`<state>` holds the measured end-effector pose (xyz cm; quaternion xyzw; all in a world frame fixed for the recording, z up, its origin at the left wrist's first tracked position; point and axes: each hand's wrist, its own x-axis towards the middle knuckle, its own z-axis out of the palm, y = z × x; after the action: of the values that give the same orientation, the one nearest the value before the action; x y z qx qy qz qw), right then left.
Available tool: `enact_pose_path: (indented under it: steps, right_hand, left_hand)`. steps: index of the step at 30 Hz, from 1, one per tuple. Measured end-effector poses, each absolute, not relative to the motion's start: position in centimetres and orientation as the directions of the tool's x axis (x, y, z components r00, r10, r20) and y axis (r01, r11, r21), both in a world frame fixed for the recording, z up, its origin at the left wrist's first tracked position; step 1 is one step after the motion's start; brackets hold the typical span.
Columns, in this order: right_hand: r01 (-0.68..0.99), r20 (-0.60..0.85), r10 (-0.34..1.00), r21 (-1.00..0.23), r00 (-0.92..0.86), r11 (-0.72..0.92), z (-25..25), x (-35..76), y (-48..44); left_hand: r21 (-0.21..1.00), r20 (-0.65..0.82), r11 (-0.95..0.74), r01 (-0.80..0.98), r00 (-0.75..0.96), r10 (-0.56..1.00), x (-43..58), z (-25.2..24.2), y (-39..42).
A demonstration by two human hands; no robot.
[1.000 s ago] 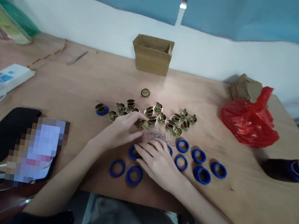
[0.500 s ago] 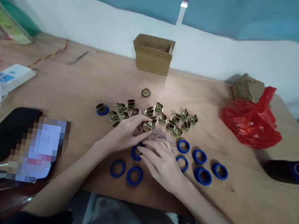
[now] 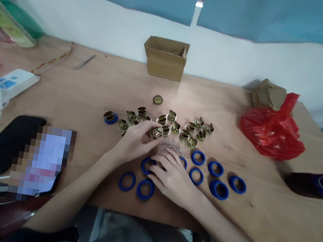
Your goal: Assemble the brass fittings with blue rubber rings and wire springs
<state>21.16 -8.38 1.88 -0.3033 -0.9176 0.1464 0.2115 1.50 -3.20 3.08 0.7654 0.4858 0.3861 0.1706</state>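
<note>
Brass fitting (image 3: 157,132) seems pinched in the left hand (image 3: 133,141).

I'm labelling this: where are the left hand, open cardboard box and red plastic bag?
Left hand (image 3: 135,140), head view: back of hand.
Open cardboard box (image 3: 165,68), head view: front wall.
Red plastic bag (image 3: 270,135), head view: bulging body.

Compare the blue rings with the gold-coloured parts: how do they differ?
The blue rings have open middles; the gold-coloured parts have a raised piece across the top. Most blue rings lie nearer the person than the gold-coloured parts do. Both look broadly round.
</note>
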Motion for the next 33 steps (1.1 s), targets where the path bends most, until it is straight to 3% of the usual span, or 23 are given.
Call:
enact_pose_path:
  steps: [9,16,33]
  right_hand:
    - [0.459,0.423,0.621,-0.428,-0.659,0.779,2.8,21.2,-8.5]
    - [0.475,0.585,0.731,-0.562,-0.350,0.677,3.4,21.9,-8.6]
    - [0.534,0.537,0.829,-0.661,-0.154,0.527,2.4,21.7,-8.3]
  left_hand:
    - [0.762,0.354,-0.356,0.541,0.112,0.928,1.5,2.6,-3.0]
    - [0.975,0.142,-0.168,0.146,0.172,0.975,1.8,2.8,-3.4]
    - [0.988,0.067,0.001,-0.154,0.437,0.897,2.7,2.3,-4.1]
